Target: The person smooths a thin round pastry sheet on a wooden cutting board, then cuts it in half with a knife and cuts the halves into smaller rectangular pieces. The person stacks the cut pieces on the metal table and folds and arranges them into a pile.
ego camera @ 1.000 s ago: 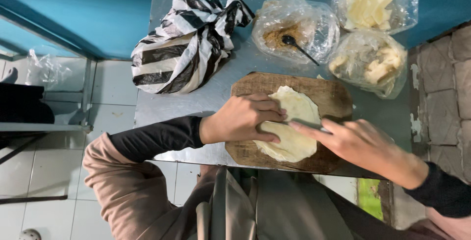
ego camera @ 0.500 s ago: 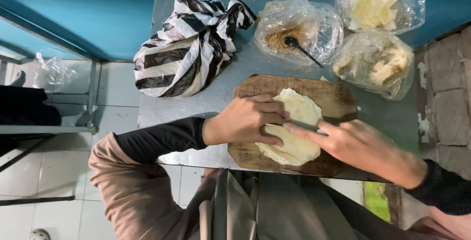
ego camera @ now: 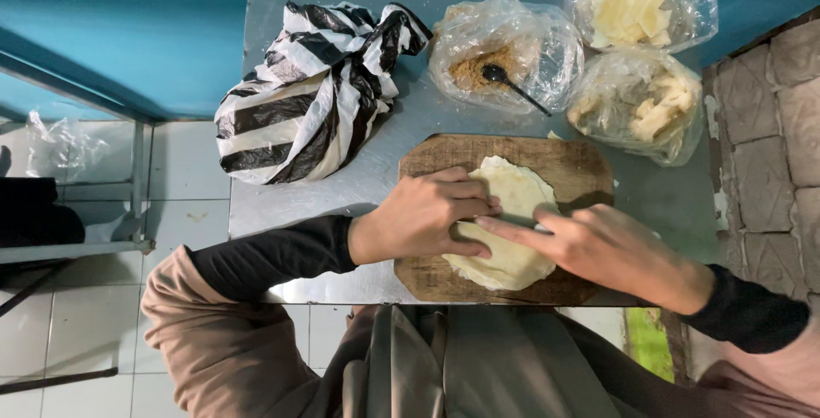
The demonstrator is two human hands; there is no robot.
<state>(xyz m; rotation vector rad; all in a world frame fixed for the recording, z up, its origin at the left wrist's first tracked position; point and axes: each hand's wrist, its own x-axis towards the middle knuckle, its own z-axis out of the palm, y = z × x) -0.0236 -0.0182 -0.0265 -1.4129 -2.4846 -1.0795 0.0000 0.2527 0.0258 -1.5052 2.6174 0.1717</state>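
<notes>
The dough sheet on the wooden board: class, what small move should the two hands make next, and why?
Probably press the fold flat. The left hand and right hand both rest on the dough sheet, which lies on the wooden board, fingertips meeting at its middle.

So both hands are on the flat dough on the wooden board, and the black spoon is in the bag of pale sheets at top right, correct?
Not quite. In the head view the black spoon lies in the clear bag of brown crumbs, not the pale sheets. Both hands, left hand and right hand, are on the flat dough on the wooden board.
</notes>
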